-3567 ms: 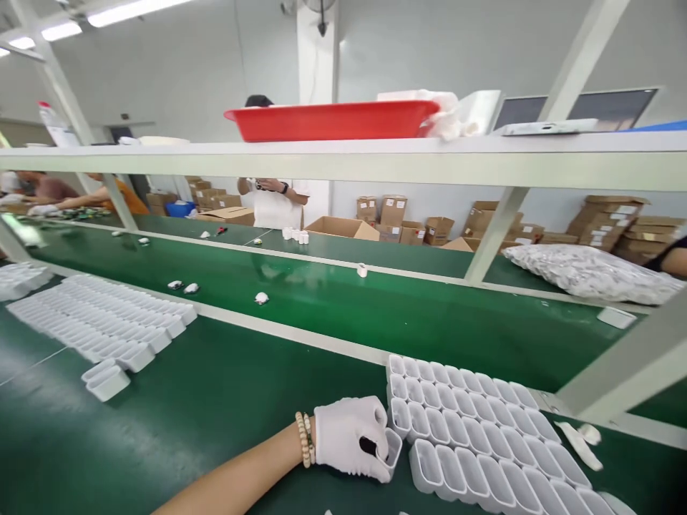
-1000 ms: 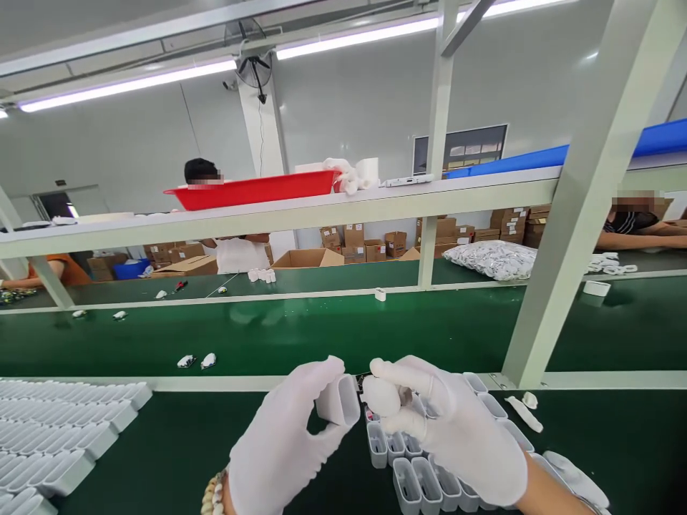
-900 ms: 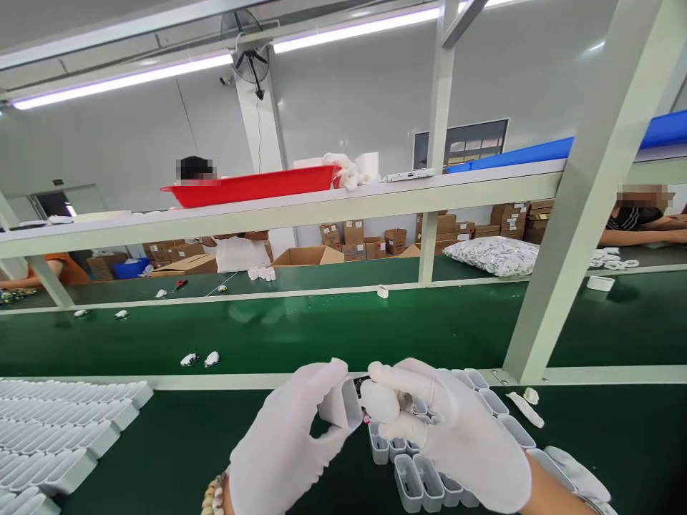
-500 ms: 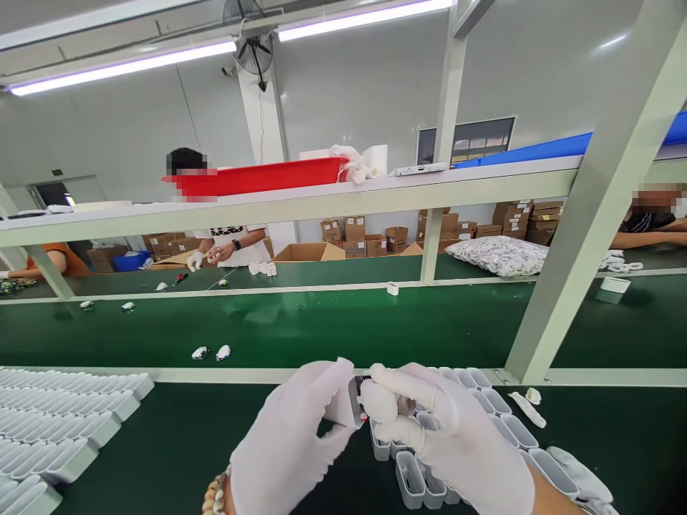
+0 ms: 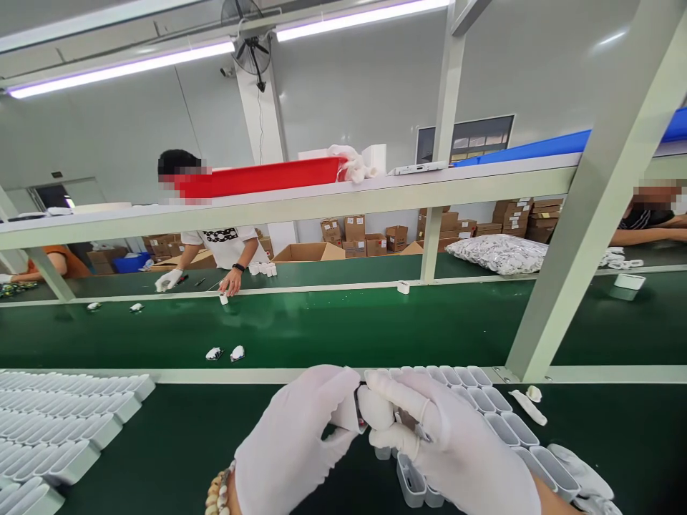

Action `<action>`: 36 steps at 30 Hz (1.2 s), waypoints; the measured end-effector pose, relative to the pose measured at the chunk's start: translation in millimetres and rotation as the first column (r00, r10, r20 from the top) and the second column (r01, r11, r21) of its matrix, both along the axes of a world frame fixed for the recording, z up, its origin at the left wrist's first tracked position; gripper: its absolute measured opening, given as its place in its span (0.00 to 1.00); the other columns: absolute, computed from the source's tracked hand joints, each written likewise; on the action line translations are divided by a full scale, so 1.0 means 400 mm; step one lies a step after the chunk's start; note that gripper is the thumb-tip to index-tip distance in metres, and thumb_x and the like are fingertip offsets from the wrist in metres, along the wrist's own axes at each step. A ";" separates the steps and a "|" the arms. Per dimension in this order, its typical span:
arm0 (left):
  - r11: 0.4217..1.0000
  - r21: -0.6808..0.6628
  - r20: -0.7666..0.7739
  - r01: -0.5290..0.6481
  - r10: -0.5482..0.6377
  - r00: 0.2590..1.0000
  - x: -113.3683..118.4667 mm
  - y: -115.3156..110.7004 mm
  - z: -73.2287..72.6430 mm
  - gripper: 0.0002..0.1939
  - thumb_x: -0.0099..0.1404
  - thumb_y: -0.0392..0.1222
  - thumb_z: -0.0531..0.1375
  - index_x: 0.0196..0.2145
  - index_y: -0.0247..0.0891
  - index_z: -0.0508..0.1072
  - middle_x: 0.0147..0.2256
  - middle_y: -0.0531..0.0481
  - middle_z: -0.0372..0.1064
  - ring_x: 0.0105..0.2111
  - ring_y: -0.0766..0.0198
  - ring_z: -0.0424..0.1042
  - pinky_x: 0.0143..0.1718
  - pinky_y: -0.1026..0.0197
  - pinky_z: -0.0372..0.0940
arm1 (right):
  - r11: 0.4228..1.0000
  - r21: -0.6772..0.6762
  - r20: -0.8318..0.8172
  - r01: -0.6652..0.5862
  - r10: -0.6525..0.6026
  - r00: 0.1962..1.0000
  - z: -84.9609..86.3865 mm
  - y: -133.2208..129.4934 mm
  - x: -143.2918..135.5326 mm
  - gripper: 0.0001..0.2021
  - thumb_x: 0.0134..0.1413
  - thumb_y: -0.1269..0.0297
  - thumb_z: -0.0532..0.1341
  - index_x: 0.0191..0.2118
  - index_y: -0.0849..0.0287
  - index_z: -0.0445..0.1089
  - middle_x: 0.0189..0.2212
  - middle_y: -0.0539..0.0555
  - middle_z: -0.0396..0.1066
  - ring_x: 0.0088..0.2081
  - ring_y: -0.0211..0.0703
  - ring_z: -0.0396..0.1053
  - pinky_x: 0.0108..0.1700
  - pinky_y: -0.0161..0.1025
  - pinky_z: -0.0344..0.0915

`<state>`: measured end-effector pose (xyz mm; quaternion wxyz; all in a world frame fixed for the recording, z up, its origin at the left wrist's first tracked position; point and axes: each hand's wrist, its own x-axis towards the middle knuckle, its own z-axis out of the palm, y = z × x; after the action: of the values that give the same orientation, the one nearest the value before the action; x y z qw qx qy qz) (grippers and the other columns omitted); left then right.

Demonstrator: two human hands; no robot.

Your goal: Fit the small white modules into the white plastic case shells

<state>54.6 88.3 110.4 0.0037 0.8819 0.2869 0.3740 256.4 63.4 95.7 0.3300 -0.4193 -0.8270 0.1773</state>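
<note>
My left hand (image 5: 300, 436), in a white glove, is closed on a small white housing (image 5: 348, 413) near the bottom centre. Facing it, my gloved right hand (image 5: 429, 429) grips a rounded white piece (image 5: 375, 408), pressed against the housing's open end. A small metallic thing shows between the right fingers; I cannot make out what it is. The contact between the two parts is mostly hidden by my fingers. Rows of open white cases (image 5: 503, 429) stand beside and partly behind my right hand.
Rows of white housings (image 5: 69, 422) fill the left of the bench. Beyond, a green conveyor (image 5: 322, 329) carries small white pieces (image 5: 237, 352). A slanted post (image 5: 580, 214) rises at right, joined to an overhead shelf (image 5: 300, 207). Across the belt, a person (image 5: 225, 250) reaches towards it.
The white piece is now closer against the housing, and its dark opening shows less. Pieces on the belt have shifted right. The person opposite has reached forward to a white item at the belt's edge.
</note>
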 end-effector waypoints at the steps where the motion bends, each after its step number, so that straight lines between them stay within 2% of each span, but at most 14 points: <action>1: 1.000 -0.006 -0.002 -0.004 0.004 1.000 0.000 0.000 -0.001 0.21 0.58 0.26 0.53 0.45 0.45 0.66 0.36 0.53 0.74 0.35 0.62 0.75 0.37 0.60 0.73 | 1.000 -0.002 0.017 0.004 -0.004 1.000 0.000 0.002 0.000 0.12 0.59 0.69 0.60 0.29 0.52 0.55 0.26 0.46 0.61 0.29 0.41 0.62 0.33 0.38 0.63; 7: 1.000 -0.002 0.051 -0.019 0.019 0.999 -0.001 -0.010 -0.014 0.25 0.57 0.28 0.57 0.51 0.48 0.65 0.45 0.51 0.75 0.42 0.59 0.77 0.42 0.57 0.74 | 1.000 0.029 0.005 -0.005 0.005 1.000 0.003 0.008 -0.013 0.15 0.52 0.77 0.63 0.28 0.53 0.57 0.25 0.43 0.63 0.28 0.37 0.64 0.31 0.34 0.63; 9: 0.999 -0.014 0.061 -0.044 0.045 0.997 -0.005 -0.012 -0.023 0.24 0.58 0.29 0.58 0.50 0.48 0.66 0.44 0.52 0.76 0.41 0.59 0.78 0.41 0.58 0.75 | 0.995 0.095 -0.097 0.015 -0.006 0.995 -0.009 0.011 -0.017 0.12 0.51 0.76 0.64 0.32 0.52 0.62 0.25 0.42 0.65 0.28 0.37 0.66 0.31 0.34 0.65; 12: 0.994 0.005 0.108 -0.110 0.109 0.988 -0.011 -0.012 -0.040 0.22 0.59 0.32 0.61 0.51 0.47 0.67 0.45 0.50 0.76 0.42 0.58 0.78 0.43 0.57 0.75 | 0.955 0.267 -0.253 0.133 -0.064 0.965 -0.022 0.013 -0.021 0.13 0.52 0.68 0.66 0.42 0.51 0.66 0.27 0.44 0.69 0.27 0.40 0.68 0.30 0.37 0.67; 14: 0.991 0.013 0.142 -0.133 0.130 0.981 -0.013 -0.012 -0.052 0.23 0.60 0.33 0.62 0.52 0.47 0.67 0.46 0.50 0.76 0.43 0.58 0.78 0.45 0.56 0.75 | 0.950 0.282 -0.185 0.131 -0.080 0.980 -0.020 0.010 -0.025 0.09 0.53 0.68 0.66 0.36 0.51 0.65 0.26 0.44 0.68 0.27 0.39 0.67 0.29 0.36 0.66; 16: 0.989 0.000 0.184 -0.147 0.144 0.972 -0.012 -0.011 -0.060 0.23 0.60 0.34 0.63 0.52 0.47 0.67 0.46 0.51 0.75 0.43 0.59 0.78 0.46 0.57 0.75 | 0.966 0.239 -0.058 0.096 -0.084 0.995 -0.010 0.003 -0.028 0.12 0.52 0.71 0.67 0.29 0.53 0.62 0.25 0.43 0.67 0.27 0.38 0.65 0.29 0.35 0.64; 19: 0.992 0.004 0.255 -0.124 0.119 0.960 -0.008 -0.005 -0.063 0.21 0.61 0.35 0.64 0.51 0.47 0.68 0.45 0.50 0.75 0.42 0.60 0.78 0.45 0.59 0.75 | 0.970 0.224 0.021 0.097 -0.105 0.994 -0.001 -0.010 -0.030 0.14 0.48 0.70 0.70 0.33 0.51 0.63 0.30 0.43 0.70 0.33 0.40 0.68 0.34 0.35 0.65; 22: 0.997 0.077 0.316 -0.031 0.005 0.949 -0.002 0.002 -0.063 0.18 0.62 0.35 0.64 0.49 0.45 0.69 0.44 0.49 0.75 0.41 0.61 0.77 0.43 0.60 0.75 | 0.957 0.274 0.031 0.094 -0.107 0.994 -0.004 -0.019 -0.033 0.13 0.49 0.67 0.69 0.37 0.49 0.65 0.33 0.44 0.72 0.32 0.41 0.69 0.34 0.37 0.65; 24: 0.991 0.132 0.347 0.011 -0.056 0.936 0.004 0.001 -0.069 0.19 0.62 0.32 0.63 0.50 0.44 0.69 0.44 0.48 0.75 0.42 0.60 0.77 0.43 0.60 0.75 | 0.939 0.318 -0.019 0.133 -0.133 0.991 -0.011 -0.021 -0.042 0.10 0.51 0.65 0.68 0.36 0.50 0.65 0.31 0.44 0.73 0.31 0.40 0.69 0.32 0.36 0.64; 26: 0.986 0.169 0.354 0.017 -0.077 0.932 0.012 -0.005 -0.081 0.22 0.61 0.29 0.62 0.52 0.43 0.69 0.46 0.46 0.74 0.43 0.59 0.77 0.43 0.60 0.75 | 0.903 0.377 -0.125 0.207 -0.172 0.977 -0.019 -0.021 -0.057 0.08 0.53 0.65 0.65 0.31 0.52 0.63 0.26 0.44 0.70 0.27 0.37 0.67 0.28 0.34 0.62; 28: 0.982 0.188 0.350 -0.005 -0.062 0.935 0.021 -0.012 -0.099 0.24 0.61 0.28 0.62 0.53 0.43 0.69 0.47 0.43 0.74 0.45 0.57 0.76 0.43 0.59 0.75 | 0.845 0.439 -0.245 0.305 -0.214 0.946 -0.029 -0.018 -0.074 0.14 0.55 0.68 0.62 0.24 0.55 0.55 0.19 0.43 0.63 0.22 0.34 0.62 0.25 0.32 0.59; 30: 0.980 0.196 0.356 -0.035 -0.038 0.934 0.029 -0.015 -0.118 0.24 0.60 0.28 0.63 0.52 0.42 0.70 0.47 0.42 0.74 0.45 0.55 0.77 0.42 0.58 0.75 | 0.795 0.493 -0.341 0.353 -0.197 0.919 -0.037 -0.012 -0.088 0.17 0.55 0.72 0.58 0.22 0.56 0.49 0.16 0.42 0.57 0.19 0.32 0.58 0.23 0.31 0.58; 34: 0.977 0.210 0.406 -0.023 -0.066 0.911 0.036 -0.011 -0.144 0.26 0.57 0.27 0.66 0.52 0.42 0.69 0.47 0.42 0.75 0.44 0.54 0.77 0.42 0.55 0.76 | 0.776 0.550 -0.409 0.309 -0.072 0.910 -0.045 0.000 -0.094 0.11 0.55 0.76 0.55 0.26 0.54 0.56 0.18 0.42 0.59 0.20 0.32 0.60 0.24 0.30 0.60; 36: 0.981 0.195 0.437 -0.019 -0.070 0.897 0.037 -0.007 -0.148 0.27 0.56 0.26 0.66 0.52 0.43 0.68 0.48 0.42 0.74 0.44 0.54 0.77 0.43 0.54 0.76 | 0.786 0.543 -0.426 0.295 -0.045 0.904 -0.043 0.005 -0.091 0.10 0.56 0.76 0.54 0.30 0.53 0.60 0.19 0.42 0.62 0.20 0.32 0.62 0.24 0.29 0.60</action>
<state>69.3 85.6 51.2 -0.0123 0.7740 0.2292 0.5902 219.9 65.3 78.4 0.6174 -0.3247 -0.7153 -0.0424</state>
